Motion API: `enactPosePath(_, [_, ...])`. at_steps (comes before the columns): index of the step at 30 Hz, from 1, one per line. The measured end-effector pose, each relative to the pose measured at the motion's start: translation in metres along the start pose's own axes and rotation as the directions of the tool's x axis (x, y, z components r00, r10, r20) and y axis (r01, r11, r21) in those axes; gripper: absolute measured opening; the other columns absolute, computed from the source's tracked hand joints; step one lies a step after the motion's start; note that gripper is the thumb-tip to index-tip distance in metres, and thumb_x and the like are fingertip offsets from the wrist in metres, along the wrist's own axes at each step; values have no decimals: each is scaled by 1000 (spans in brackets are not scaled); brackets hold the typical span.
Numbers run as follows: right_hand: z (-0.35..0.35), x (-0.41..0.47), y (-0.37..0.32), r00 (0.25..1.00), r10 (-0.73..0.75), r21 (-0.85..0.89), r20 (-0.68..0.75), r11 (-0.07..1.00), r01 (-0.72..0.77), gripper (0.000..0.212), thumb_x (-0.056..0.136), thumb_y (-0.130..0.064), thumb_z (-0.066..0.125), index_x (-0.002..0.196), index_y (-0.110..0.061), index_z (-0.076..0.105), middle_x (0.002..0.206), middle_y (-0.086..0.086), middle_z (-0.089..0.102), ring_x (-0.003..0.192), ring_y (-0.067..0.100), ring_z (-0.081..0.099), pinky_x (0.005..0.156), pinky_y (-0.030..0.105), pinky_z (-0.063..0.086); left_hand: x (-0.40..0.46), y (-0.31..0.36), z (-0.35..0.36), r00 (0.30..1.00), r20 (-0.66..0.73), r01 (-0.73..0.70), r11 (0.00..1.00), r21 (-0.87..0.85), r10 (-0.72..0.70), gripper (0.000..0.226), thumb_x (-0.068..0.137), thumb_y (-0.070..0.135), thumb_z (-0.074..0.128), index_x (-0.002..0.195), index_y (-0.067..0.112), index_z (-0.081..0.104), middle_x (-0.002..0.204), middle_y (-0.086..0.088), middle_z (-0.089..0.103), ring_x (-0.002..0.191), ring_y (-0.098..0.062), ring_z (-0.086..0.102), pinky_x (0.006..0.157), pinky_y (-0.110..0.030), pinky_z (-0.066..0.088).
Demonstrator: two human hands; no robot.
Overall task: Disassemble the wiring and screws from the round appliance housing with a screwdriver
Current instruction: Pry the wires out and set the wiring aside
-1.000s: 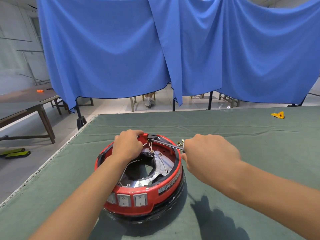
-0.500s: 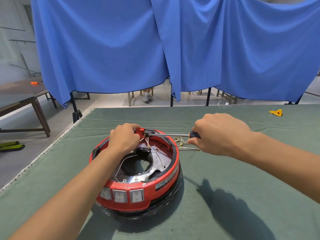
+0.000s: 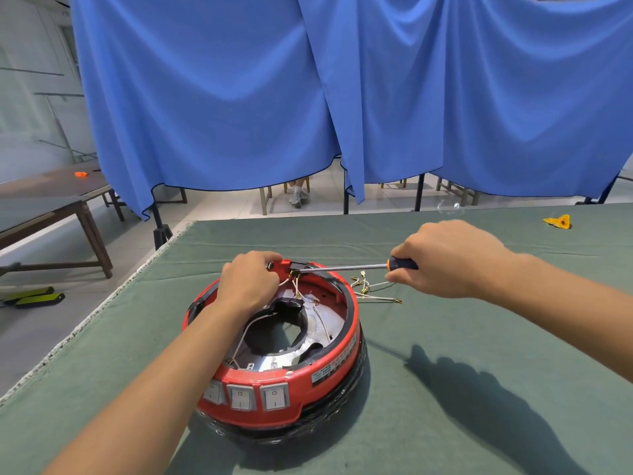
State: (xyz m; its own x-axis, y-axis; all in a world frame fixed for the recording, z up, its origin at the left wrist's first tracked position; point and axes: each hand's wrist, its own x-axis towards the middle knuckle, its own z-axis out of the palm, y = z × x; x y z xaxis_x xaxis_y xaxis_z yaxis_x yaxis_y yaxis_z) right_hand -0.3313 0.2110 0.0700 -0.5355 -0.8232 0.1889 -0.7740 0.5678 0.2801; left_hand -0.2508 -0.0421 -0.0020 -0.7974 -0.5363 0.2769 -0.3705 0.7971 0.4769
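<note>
While the green felt-covered table (image 3: 479, 337) carries it, the round red plastic appliance housing (image 3: 274, 371) sits near the table's left-front area, open side up. Left hand (image 3: 250, 286) curls around the housing's far rim. Right hand (image 3: 445, 258), right of the housing, grasps the orange-and-black-handled screwdriver (image 3: 376, 266); shaft lies nearly level, tip at a black part on the far rim. Loose white wires with brass terminals (image 3: 370, 289) lie just beside the housing's right side.
</note>
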Motion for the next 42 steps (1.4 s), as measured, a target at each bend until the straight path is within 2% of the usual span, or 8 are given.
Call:
enactPosePath(5, [-2, -20, -44, 993, 118, 46, 21, 992, -119, 32, 95, -48, 46, 95, -22, 65, 65, 0, 42, 73, 33, 53, 60, 31, 37, -1, 1, 1, 1000, -3, -3, 999, 36, 3, 52, 80, 5, 49, 126, 26, 60, 128, -2, 61, 121, -27, 50, 107, -41, 34])
enactPosePath(9, [-10, -24, -71, 991, 137, 0, 2, 991, -137, 15, 96, -27, 49, 88, -19, 59, 81, 1, 55, 83, 33, 64, 58, 30, 35, -2, 2, 2, 1000, -12, -8, 999, 50, 8, 51, 81, 5, 48, 127, 25, 60, 128, -2, 61, 121, -27, 51, 106, -41, 35])
enactPosePath(12, [-14, -21, -79, 991, 131, -61, -21, 989, -132, 31, 95, -21, 50, 67, -18, 38, 70, 0, 47, 67, 31, 53, 48, 27, 27, -2, 2, 1, 1000, -14, 2, 1000, 31, -2, 51, 80, 4, 47, 126, 25, 61, 127, -4, 62, 119, -28, 52, 105, -41, 36])
enactPosePath(17, [-10, -10, -45, 993, 120, -4, -16, 993, -120, 28, 94, -44, 50, 89, -19, 62, 61, -4, 31, 65, 31, 40, 56, 29, 35, 2, 0, 1, 1000, -1, 10, 1000, 7, -10, 49, 80, 5, 48, 122, 24, 63, 125, -6, 63, 118, -29, 52, 103, -41, 38])
enactPosePath(25, [-3, 15, 8, 996, -83, -73, -13, 994, 82, 38, 93, -54, 45, 85, -23, 64, 77, 0, 63, 69, 30, 55, 59, 30, 45, 5, -1, 0, 1000, 0, 26, 999, -26, -26, 50, 77, 3, 47, 118, 25, 66, 122, -7, 65, 115, -30, 54, 99, -39, 42])
enactPosePath(31, [-2, 25, 24, 987, -162, -132, -5, 978, 160, 37, 93, -58, 41, 90, -28, 63, 67, -7, 50, 66, 24, 51, 56, 28, 35, 3, -1, -1, 1000, -1, 26, 1000, -17, -26, 52, 75, 2, 47, 118, 26, 66, 122, -6, 65, 116, -30, 54, 99, -40, 42])
enactPosePath(37, [3, 1, -3, 995, -73, -115, -74, 991, 64, 34, 95, -54, 40, 101, -31, 65, 92, 0, 68, 84, 29, 64, 59, 29, 33, 2, 0, 0, 1000, -12, 8, 1000, 11, -8, 52, 76, 3, 47, 121, 25, 64, 124, -4, 64, 116, -28, 54, 100, -42, 42])
enactPosePath(42, [11, -22, -44, 996, 47, -97, -82, 994, -55, 34, 98, -49, 38, 100, -27, 63, 87, 0, 61, 83, 30, 65, 57, 30, 32, 1, 1, 1, 999, -21, 26, 999, 26, -26, 50, 77, 7, 49, 120, 29, 64, 122, -2, 65, 112, -29, 56, 95, -40, 46])
